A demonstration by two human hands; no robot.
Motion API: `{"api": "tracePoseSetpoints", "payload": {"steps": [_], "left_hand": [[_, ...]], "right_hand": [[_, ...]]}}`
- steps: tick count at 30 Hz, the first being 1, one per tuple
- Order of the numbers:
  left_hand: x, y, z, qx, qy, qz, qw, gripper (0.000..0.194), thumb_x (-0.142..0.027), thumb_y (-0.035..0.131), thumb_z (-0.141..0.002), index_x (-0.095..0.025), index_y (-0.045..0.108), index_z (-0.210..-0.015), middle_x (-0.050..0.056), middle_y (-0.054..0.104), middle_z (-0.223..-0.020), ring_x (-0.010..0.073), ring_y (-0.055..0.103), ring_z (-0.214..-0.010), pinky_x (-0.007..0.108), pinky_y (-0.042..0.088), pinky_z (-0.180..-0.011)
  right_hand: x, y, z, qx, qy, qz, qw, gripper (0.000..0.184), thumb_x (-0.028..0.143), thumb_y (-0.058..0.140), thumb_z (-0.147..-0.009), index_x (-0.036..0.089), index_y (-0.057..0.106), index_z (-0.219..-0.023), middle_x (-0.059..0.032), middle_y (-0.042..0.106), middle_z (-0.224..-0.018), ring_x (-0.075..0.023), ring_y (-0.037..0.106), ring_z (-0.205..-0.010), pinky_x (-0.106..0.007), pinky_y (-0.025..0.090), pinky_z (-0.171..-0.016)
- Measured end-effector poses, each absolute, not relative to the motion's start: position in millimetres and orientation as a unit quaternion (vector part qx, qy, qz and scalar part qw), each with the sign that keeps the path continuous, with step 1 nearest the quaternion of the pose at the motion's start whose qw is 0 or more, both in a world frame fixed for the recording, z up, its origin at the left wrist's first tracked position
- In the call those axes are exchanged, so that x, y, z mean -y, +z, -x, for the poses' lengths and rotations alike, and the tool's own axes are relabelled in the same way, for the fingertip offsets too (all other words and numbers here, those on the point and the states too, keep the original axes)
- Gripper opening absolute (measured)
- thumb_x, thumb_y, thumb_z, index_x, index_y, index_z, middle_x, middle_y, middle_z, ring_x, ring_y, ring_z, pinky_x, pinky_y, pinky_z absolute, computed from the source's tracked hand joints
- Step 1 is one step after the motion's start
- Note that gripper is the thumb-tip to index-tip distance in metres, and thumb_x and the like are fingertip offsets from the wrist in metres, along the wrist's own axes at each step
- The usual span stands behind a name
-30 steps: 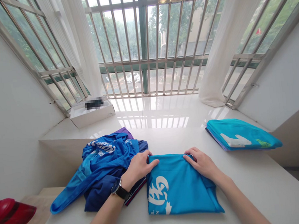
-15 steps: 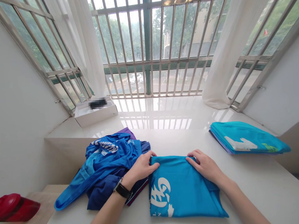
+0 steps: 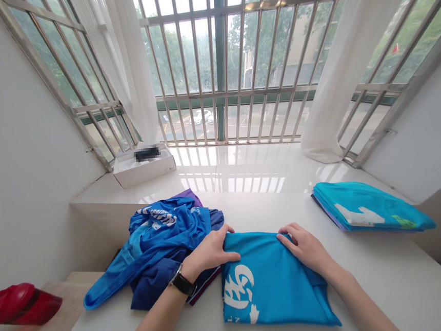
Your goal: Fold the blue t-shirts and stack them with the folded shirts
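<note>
A blue T-shirt [image 3: 281, 289] with white lettering lies folded on the white tabletop in front of me. My left hand [image 3: 214, 248] grips its far left corner, thumb on top of the cloth and fingers over the far edge. At the far right corner, my right hand [image 3: 300, 243] pinches the cloth between thumb and curled fingers. The shirt's near right corner sticks out in a point. Left of it, touching or nearly touching my left forearm, is a loose heap of blue and navy clothes [image 3: 172, 236]. A dark watch is on my left wrist.
A stack of folded shirts [image 3: 366, 204], turquoise on top, lies at the right. An open white box [image 3: 146, 171] stands on the window ledge, left. A red cap [image 3: 28, 305] is at the far left. White curtains [image 3: 326, 99] and a barred window are behind.
The left thumb has slid slightly inward over the shirt's corner. Both hands stay at the far corners. The whole view has shifted slightly; the clothes otherwise look the same.
</note>
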State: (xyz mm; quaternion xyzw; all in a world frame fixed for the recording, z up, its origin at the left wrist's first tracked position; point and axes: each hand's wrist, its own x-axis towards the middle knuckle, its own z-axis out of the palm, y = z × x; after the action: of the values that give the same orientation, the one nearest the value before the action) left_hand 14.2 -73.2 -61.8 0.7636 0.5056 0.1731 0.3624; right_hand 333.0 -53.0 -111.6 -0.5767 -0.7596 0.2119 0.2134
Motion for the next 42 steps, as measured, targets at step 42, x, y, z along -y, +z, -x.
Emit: {"api": "tracePoseSetpoints", "payload": {"steps": [42], "left_hand": [[105,-91,-44,-0.409,0.081,-0.897,0.147,0.088,-0.073,0.038,-0.090,-0.021,0.018,-0.157,0.012,0.013,-0.164,0.0372,0.010,-0.150,0.055,0.015,-0.120]], "right_hand": [[76,-117,-292,0.853,0.129,0.500,0.067,0.076,0.065,0.035,-0.094,0.021,0.029,-0.155,-0.0086,0.030,-0.161,-0.0285,0.029,-0.146,-0.048,0.024,-0.121]]}}
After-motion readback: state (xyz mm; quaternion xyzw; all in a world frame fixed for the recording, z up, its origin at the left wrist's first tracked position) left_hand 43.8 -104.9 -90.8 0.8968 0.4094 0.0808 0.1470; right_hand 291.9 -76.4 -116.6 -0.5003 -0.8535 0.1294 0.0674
